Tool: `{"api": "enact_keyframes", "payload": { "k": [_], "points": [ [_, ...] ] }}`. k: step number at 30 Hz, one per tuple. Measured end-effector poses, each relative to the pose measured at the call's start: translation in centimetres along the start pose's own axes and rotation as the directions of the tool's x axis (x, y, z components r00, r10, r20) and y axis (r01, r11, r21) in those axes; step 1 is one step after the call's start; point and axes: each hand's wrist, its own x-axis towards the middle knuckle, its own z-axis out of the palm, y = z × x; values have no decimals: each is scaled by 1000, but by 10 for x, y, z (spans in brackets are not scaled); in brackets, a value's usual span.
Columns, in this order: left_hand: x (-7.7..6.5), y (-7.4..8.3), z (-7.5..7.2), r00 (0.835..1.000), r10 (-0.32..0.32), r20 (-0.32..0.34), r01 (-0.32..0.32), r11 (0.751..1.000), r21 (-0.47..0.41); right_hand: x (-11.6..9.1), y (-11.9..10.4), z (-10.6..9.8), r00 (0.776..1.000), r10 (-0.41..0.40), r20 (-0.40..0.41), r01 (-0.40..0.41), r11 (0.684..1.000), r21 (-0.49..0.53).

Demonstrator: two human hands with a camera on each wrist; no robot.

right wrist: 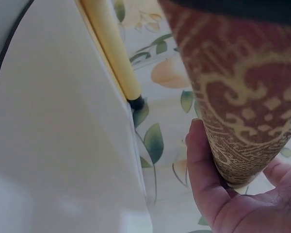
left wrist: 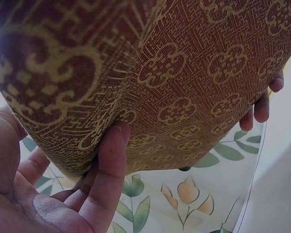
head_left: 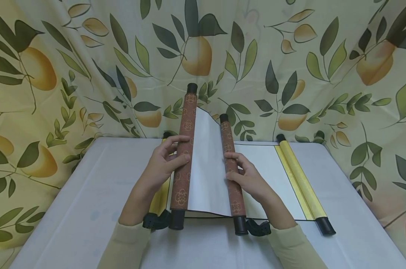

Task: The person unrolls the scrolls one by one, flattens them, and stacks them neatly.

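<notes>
A hanging scroll with reddish-brown, gold-patterned backing is held partly unrolled, its blank white paper [head_left: 208, 164] facing up between two rolled ends. My left hand [head_left: 162, 162] grips the thicker left roll [head_left: 187, 129] around its middle, thumb on the near side. Around the thinner right roll [head_left: 228, 140], my right hand [head_left: 248, 177] curls its fingers and thumb. The patterned backing [left wrist: 184, 97] fills much of the left wrist view. Black knobs cap both rolls. Beneath lies a second scroll, its white sheet [head_left: 267, 164] spread out, partly hidden by the held one.
The lower scroll has yellow rolled ends, one at the right [head_left: 298, 173] and one at the left [head_left: 160, 198] behind my left wrist. A white-covered table [head_left: 78, 201] carries it. Behind the table hangs a curtain [head_left: 223, 56] printed with fruit and leaves.
</notes>
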Motion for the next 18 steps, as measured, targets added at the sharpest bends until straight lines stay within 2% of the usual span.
{"api": "enact_keyframes", "payload": {
  "k": [18],
  "points": [
    [-2, 3, -1, 999, 40, 3, -40, 999, -25, 1, 5, -3, 1000, -7, -5, 7, 1000, 1]
  ]
}}
